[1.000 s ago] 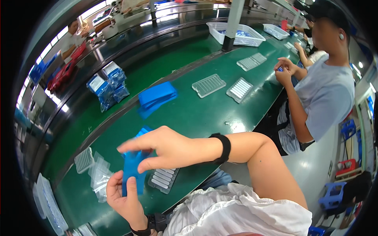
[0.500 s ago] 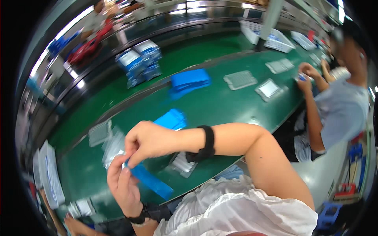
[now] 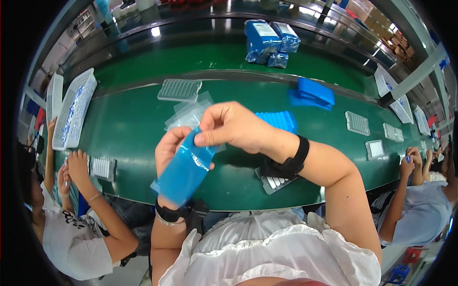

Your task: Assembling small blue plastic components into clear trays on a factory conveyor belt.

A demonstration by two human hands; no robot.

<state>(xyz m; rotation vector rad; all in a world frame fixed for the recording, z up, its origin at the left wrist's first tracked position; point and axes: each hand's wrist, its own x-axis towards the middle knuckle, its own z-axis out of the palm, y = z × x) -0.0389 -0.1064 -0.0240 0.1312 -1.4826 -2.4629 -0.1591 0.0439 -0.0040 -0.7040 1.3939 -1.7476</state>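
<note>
A shiny blue plastic bag is pinched at its upper edge between the thumb and fingers of my right hand. Behind it, my left hand is partly covered; its fingers curl against the bag's upper part. The bag slants down across my left wrist. Just beyond both hands lies a loose pile of clear plastic sleeves. Under my right wrist, partly hidden, sits a clear tray of white tubes. A row of blue pieces lies past my right forearm.
An empty ridged clear tray lies at the table's far edge, a folded blue stack farther right. Wrapped blue packs stand on the green belt. A white basket stands left. Co-workers sit on both sides.
The view has swung left and levelled. The blue bag, earlier a narrow strip hanging down to the right, now shows its broad face and slants down to the left.
</note>
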